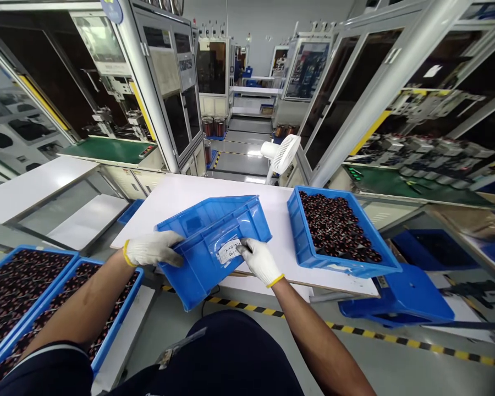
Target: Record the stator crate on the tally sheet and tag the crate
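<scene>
While the left hand (152,248) and right hand (260,261), both white-gloved, grip its sides with fingers closed, a tilted blue crate (214,242) sits at the near edge of the white table (190,192), frame center, paper label (230,251) facing up; a filled crate (334,228) sits right.
</scene>
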A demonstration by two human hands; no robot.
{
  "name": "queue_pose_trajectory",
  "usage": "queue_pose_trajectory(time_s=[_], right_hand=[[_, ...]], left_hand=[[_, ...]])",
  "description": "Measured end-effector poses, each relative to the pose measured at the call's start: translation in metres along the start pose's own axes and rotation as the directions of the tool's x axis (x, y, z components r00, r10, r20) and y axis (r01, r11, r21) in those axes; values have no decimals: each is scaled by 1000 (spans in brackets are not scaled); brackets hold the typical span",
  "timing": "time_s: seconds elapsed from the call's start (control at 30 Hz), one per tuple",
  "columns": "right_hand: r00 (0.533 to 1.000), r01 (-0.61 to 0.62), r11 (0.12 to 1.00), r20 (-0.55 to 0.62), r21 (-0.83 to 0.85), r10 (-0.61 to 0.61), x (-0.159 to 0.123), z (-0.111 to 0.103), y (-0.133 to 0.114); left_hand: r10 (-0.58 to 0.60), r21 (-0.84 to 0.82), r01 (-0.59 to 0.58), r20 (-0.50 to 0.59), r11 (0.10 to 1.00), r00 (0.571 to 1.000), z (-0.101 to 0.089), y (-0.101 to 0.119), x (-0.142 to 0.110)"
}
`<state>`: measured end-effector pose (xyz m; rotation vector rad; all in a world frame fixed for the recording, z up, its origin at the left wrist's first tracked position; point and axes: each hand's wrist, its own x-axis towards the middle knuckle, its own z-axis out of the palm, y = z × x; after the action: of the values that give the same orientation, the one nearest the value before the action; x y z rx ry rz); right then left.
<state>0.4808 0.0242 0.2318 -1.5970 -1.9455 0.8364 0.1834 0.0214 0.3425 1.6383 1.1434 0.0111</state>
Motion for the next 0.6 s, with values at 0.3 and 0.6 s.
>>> queue_pose_trajectory(time_s=[0.3,0.6], right_hand=[[996,-15,928,-89,-372,-20,-6,10,-22],[914,-264,884,-394,-386,101,-8,24,-27]], left_hand=[[12,9,-12,-1,1000,1000,-4,-5,-1],[-48,18,49,-56,999,997,-4,3,-9]])
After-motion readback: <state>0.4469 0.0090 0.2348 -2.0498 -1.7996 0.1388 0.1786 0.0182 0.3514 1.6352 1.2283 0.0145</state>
